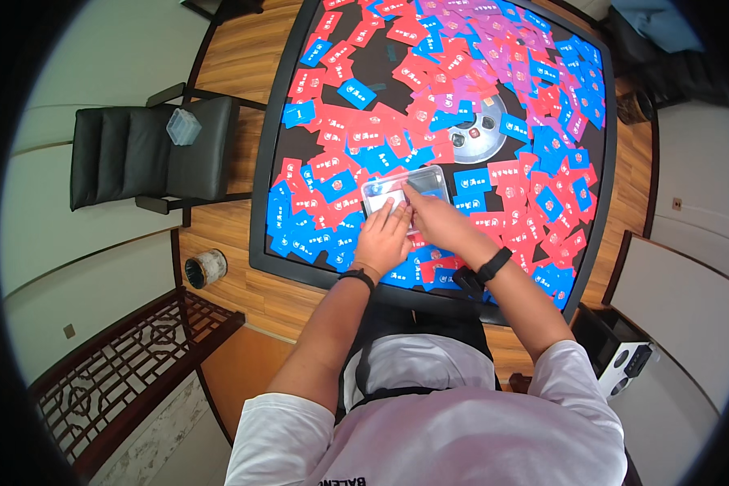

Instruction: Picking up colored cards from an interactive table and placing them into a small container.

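Observation:
A clear plastic box (435,173) sits among the scattered cards near the front of the table. My left hand (384,243) is at its near left side, fingers bent over a small white stack (376,203) that looks like cards and lies in or over the box. From the right, my right hand (440,219) reaches to the box, with one finger stretched over its inside. The other right fingers are hidden, so what they grip is unclear. Blue also shows through the box near my right hand.
Red, blue and purple cards (364,130) cover much of the black-framed table (258,212), overlapping in heaps. A round metallic centre panel (492,140) shows between them. At left, a black chair (203,146) holds another clear box (183,127). A waste bin (206,268) stands below it.

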